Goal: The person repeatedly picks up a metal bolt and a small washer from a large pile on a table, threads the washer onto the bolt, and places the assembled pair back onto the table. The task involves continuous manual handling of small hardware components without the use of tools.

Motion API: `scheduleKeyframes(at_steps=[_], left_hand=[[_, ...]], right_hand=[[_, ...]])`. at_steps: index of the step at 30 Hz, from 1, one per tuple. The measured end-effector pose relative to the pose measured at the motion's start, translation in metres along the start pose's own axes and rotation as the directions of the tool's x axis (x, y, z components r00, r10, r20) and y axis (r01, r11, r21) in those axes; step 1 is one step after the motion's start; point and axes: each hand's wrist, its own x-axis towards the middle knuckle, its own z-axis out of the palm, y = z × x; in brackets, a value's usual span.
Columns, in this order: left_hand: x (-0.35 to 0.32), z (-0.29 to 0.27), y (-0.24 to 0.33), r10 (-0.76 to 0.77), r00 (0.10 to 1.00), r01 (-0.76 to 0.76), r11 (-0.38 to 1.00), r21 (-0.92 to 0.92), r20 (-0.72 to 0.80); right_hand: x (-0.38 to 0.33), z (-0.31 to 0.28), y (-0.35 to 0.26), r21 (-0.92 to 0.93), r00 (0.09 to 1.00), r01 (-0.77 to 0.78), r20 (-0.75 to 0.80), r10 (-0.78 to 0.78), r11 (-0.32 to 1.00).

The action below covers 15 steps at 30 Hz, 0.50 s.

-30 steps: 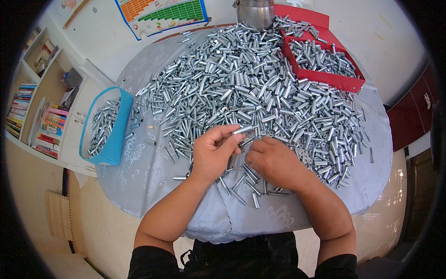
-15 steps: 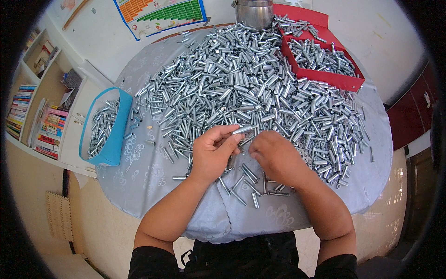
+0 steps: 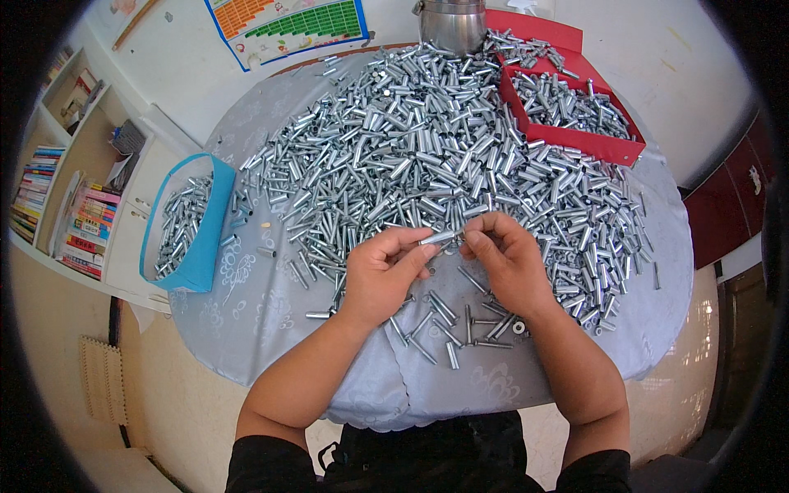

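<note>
Between the thumb and fingers of my left hand point(image 3: 383, 269) is a shiny metal sleeve point(image 3: 437, 237), held nearly level and pointing right. My right hand point(image 3: 511, 264) is closed in a pinch at the sleeve's right end. Whatever its fingertips grip there is too small to make out. Just beyond both hands spreads a big heap of silvery metal sleeves and bolts point(image 3: 411, 148). On the cloth nearer to me, between my forearms, lie several loose bolts point(image 3: 442, 308) and a short sleeve point(image 3: 452, 356). A washer point(image 3: 519, 327) lies by my right wrist.
A grey patterned cloth point(image 3: 279, 353) covers the round table. At left stands a blue fabric bin point(image 3: 201, 271) holding metal parts. A red box point(image 3: 579, 144) of parts sits at the far right, beside a steel pot point(image 3: 452, 29). Bookshelves point(image 3: 78, 177) line the left wall.
My right hand has risen from the loose parts to the right end of the sleeve. The left hand keeps hold of the sleeve, shifted slightly right. A washer now shows by the right wrist.
</note>
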Motion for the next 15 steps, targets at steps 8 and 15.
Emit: scheduleKeyframes(at_steps=[8,15], left_hand=[[-0.0002,0.0006,0.0022,-0.039,0.999,0.039,0.999,-0.012,0.012],[-0.0004,0.0006,0.0027,-0.014,0.999,0.014,1.000,0.009,0.033]], right_hand=[[0.0008,-0.0014,-0.0041,0.045,0.998,-0.063,-0.011,0.064,0.997],[0.0021,-0.0026,-0.0026,0.059,0.998,-0.068,-0.010,0.068,0.996]])
